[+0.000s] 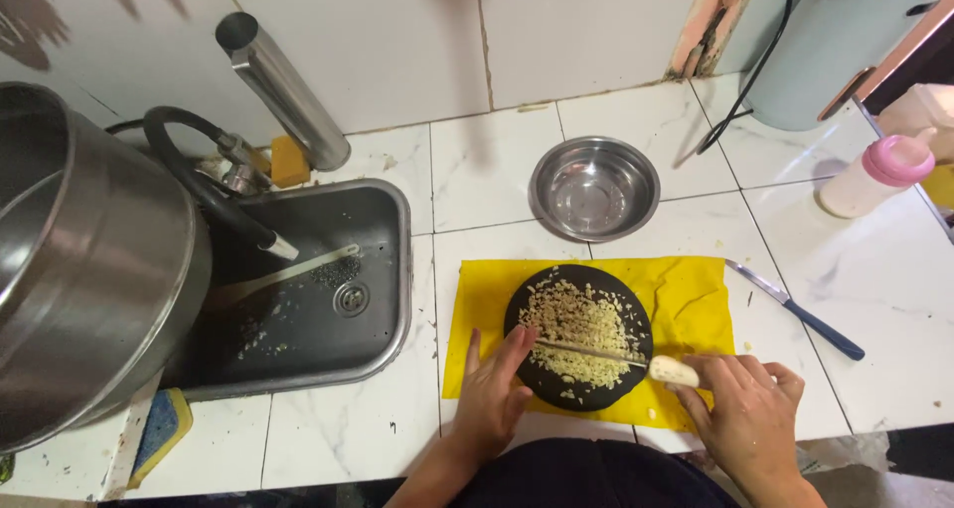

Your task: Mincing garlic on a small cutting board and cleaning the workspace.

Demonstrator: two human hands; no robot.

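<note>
right hand (745, 409) grips the knife (636, 361); left hand (494, 389) lies flat, released, against the board (542, 379). fingertips near the blade risk a nick.

— What is the white tiled counter (497, 170) seen to carry?
— A steel bowl (594, 188), a yellow cloth (696, 294), a blue-handled knife (795, 309) and a pink-capped bottle (874, 175) are laid on it; a sink (383, 269) is set in.

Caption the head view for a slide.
Right hand holds a knife over minced garlic on a round black board; left hand steadies it.
</note>
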